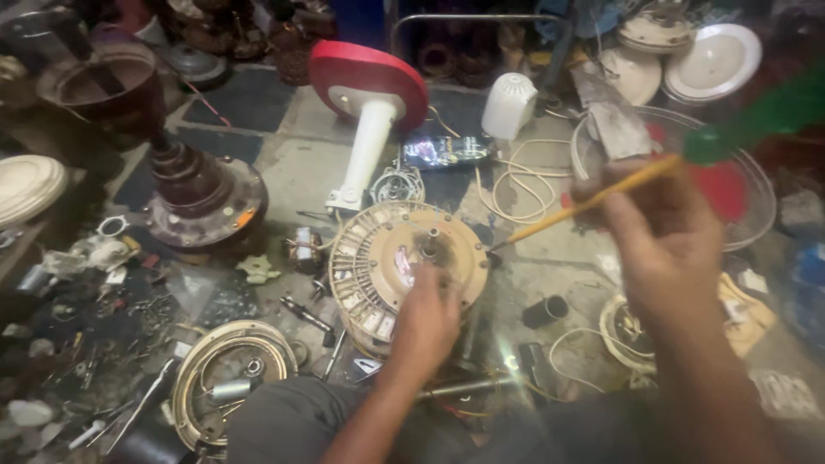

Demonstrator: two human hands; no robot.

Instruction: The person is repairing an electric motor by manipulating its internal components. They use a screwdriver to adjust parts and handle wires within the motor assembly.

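While the left hand [425, 322] presses fingers on the opened fan motor [404, 262], the right hand [666, 232] grips a screwdriver [601, 196] at three o'clock; casing [228, 378] already off

Fan motor [404, 262]: dull beige metal. Screwdriver [601, 196]: translucent green plastic handle. Pedestal base [369, 82]: glossy red plastic.

A grimy tiled floor [296, 167] of pale and dark squares runs far back, crowded all over. A dark brown motor housing [202, 193] sits left, a red-and-white fan base [369, 86] far centre, white round covers [709, 60] far right, loose cable [516, 180] between. Dim light.
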